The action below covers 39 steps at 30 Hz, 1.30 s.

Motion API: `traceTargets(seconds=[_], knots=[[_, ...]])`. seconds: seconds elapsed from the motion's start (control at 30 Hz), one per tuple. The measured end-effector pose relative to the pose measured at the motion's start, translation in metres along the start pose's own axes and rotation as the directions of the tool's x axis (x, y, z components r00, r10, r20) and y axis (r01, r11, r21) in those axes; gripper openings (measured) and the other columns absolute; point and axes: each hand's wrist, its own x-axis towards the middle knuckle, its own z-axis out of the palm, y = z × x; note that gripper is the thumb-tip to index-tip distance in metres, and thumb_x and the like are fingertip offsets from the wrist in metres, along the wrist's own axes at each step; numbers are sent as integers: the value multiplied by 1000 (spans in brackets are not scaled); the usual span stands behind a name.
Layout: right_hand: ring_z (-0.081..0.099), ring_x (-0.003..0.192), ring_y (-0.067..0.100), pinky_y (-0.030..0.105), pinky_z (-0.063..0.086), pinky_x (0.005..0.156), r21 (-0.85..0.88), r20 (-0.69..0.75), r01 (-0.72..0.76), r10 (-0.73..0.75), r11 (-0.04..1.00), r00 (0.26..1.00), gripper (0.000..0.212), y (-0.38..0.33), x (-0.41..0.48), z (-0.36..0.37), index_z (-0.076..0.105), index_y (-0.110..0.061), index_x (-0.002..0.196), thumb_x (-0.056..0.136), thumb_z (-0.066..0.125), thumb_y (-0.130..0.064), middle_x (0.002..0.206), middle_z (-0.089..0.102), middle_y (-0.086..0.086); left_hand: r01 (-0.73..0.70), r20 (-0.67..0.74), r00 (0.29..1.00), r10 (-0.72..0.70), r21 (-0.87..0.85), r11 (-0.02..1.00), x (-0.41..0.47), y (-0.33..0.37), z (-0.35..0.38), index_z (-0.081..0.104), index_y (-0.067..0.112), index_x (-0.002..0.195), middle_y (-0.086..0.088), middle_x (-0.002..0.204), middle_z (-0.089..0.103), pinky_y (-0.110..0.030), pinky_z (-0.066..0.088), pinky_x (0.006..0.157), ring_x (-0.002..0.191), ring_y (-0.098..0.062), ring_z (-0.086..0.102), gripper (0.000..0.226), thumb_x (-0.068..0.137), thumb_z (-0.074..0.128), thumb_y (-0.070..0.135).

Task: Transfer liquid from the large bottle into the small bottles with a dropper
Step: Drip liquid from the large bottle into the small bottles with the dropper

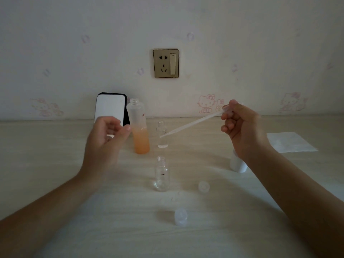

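Count, left to right: one left hand point(106, 138), one phone point(109, 108), one large bottle point(138, 127), two small bottles, one dropper point(191, 123), two loose caps, one right hand point(240, 127), one white cup point(238, 164), one paper sheet point(292, 142).

Left hand is raised over the table point(55, 146). Its grip is slack, with fingers loosely curled and holding nothing. The thumb tip is just beside the large bottle, but blur prevents confirming contact. Phone leans against the wall point(74, 53) behind that hand, white face forward. Large bottle stands upright and uncapped just right of the phone, with orange liquid in its lower part. Far small bottle point(162, 135) stands near it. Near small bottle point(161, 174) stands in front of that one. Both are clear, upright and uncapped. Far cap point(204, 187) and near cap point(181, 216) lie to the right of the near small bottle.

Dropper is held in the air with its long axis slanted. The bulb end is high at the right, where the right hand's grip is clamped on it. The tip points down and left, crossing in front of the far small bottle's body.

White cup is partly hidden behind the right forearm. Paper sheet lies flat at far right.

Table is pale wood grain. Wall carries pale wallpaper with faint cartoon cat prints and one socket plate point(166, 63) above the bottles.
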Motion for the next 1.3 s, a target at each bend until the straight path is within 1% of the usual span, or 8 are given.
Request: traceTargets(seconds=[0.13, 0.23, 0.33, 0.47, 0.57, 0.67, 0.87, 1.3], knots=[[44, 46, 11, 25, 47, 49, -8, -15, -14, 13, 1000, 1000, 24, 0, 1, 0, 66, -8, 82, 101, 64, -24, 65, 61, 2, 108, 99, 989, -113, 63, 992, 19, -16, 16, 57, 29, 130, 17, 118, 68, -17, 50, 78, 103, 3, 67, 71, 70, 82, 57], [44, 46, 12, 25, 47, 49, 6, -33, -7, 7, 1000, 999, 24, -1, 2, -2, 67, -8, 81, 100, 63, -23, 65, 60, 3, 144, 177, 974, -139, -13, 990, 18, -28, 28, 65, 31, 124, 16, 114, 76, -17, 53, 80, 105, 0, 72, 49, 80, 86, 38], [43, 47, 12, 25, 46, 49, 8, -40, -6, 7, 1000, 999, 25, -2, 2, -1, 66, -9, 80, 100, 63, -23, 66, 58, 4, 92, 217, 972, -92, 10, 996, 15, -31, 30, 68, 38, 115, 21, 111, 77, -22, 55, 80, 101, 0, 74, 34, 84, 82, 34], [44, 48, 12, 25, 47, 50, 12, -41, -3, 3, 1000, 999, 25, -5, 2, 0, 66, -9, 80, 101, 62, -22, 67, 58, 4, 41, 198, 979, -43, 14, 999, 8, -25, 27, 71, 38, 109, 17, 104, 78, -12, 52, 66, 91, -4, 74, 24, 86, 75, 41], [44, 47, 12, 25, 47, 50, 27, -58, 9, -7, 1000, 998, 25, -8, 2, -1, 66, -9, 81, 102, 62, -21, 66, 58, 3, -14, 169, 986, 3, 63, 998, -1, -18, 23, 70, 41, 111, 13, 99, 75, -21, 57, 62, 84, -11, 71, 30, 82, 73, 45], [44, 48, 12, 26, 48, 51, 36, -93, 27, -23, 999, 995, 26, -14, 3, -4, 66, -10, 79, 102, 62, -21, 66, 59, 3, -121, 177, 980, 88, 186, 975, -4, -16, 21, 68, 44, 116, 13, 101, 71, -39, 56, 79, 95, -16, 67, 35, 82, 72, 40], [45, 49, 11, 25, 47, 51, 88, -138, 41, -28, 995, 990, 25, -23, 8, -13, 67, -11, 77, 100, 63, -21, 66, 57, 2, -267, 262, 948, 181, 342, 901, -7, -17, 23, 69, 32, 127, 22, 101, 62, -14, 37, 83, 99, -11, 55, 48, 80, 72, 39], [45, 47, 15, 29, 48, 51, -3, -139, 90, -90, 996, 986, 23, -17, 7, -11, 70, -7, 79, 99, 66, -19, 65, 64, 5, -359, 306, 920, 245, 408, 840, -7, -24, 25, 54, 47, 131, 32, 118, 55, -30, 42, 90, 104, -2, 51, 55, 78, 64, 54]])
